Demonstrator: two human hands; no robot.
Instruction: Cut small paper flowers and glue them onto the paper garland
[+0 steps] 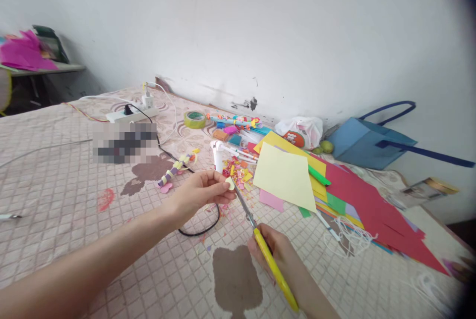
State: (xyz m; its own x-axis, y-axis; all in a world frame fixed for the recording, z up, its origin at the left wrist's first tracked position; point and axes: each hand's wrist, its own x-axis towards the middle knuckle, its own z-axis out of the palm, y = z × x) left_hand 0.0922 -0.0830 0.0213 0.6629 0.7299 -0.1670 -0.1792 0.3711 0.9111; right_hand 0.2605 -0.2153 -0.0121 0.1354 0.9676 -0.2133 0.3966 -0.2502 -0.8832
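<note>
Between the thumb and fingers of my left hand (208, 189) is a small pale-yellow paper piece (230, 184). My right hand (273, 247) is closed around yellow-handled scissors (267, 249), whose blade tips reach the paper's edge. Beyond my hands lies a heap of colourful paper scraps (241, 170), with a white glue gun (218, 154) standing beside it. Left of my left hand rests a purple stick wrapped with yellow paper (174, 169). A larger pale-yellow sheet (284, 178) lies right of the scissors, over other coloured sheets.
Red sheets (364, 200) and tangled white string (351, 235) lie at the right, near a blue bag (372, 140). A green tape roll (195, 119) and a power strip (134, 112) sit toward the back. A black cord (199, 233) loops near my left hand. A white wall (238, 36) rises behind.
</note>
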